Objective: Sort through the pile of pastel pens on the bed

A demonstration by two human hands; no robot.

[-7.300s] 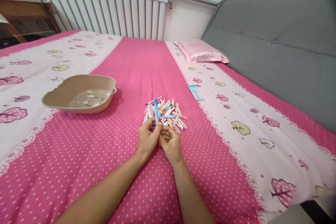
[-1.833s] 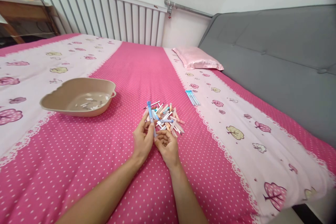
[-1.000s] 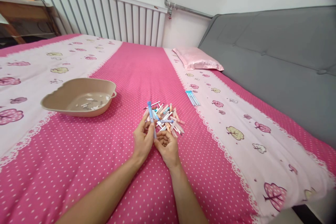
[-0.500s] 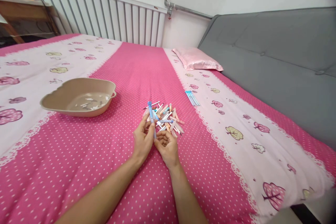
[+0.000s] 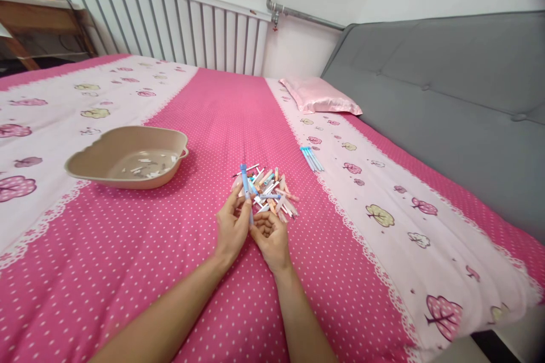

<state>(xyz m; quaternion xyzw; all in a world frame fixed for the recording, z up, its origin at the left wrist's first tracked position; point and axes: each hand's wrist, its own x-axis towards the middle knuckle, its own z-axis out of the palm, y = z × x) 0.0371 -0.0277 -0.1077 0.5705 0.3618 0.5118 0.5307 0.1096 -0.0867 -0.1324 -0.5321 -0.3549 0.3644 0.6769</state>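
Note:
My left hand and my right hand meet on the pink dotted bedspread, just in front of a small heap of pastel pens. Both hands are closed on a blue pen that stands nearly upright between them. The left fingers pinch its barrel; the right fingers curl at its lower end. The heap holds several blue, orange, pink and white pens, and touches my fingertips.
A tan scalloped basin with white scraps in it sits to the left. A neat row of blue pens lies on the pale strip to the right. Beyond are a pink pillow, a grey padded headboard and a radiator.
Over the last seconds the blue pen stays upright between my hands and has barely shifted. The view has tilted slightly since the oldest frame.

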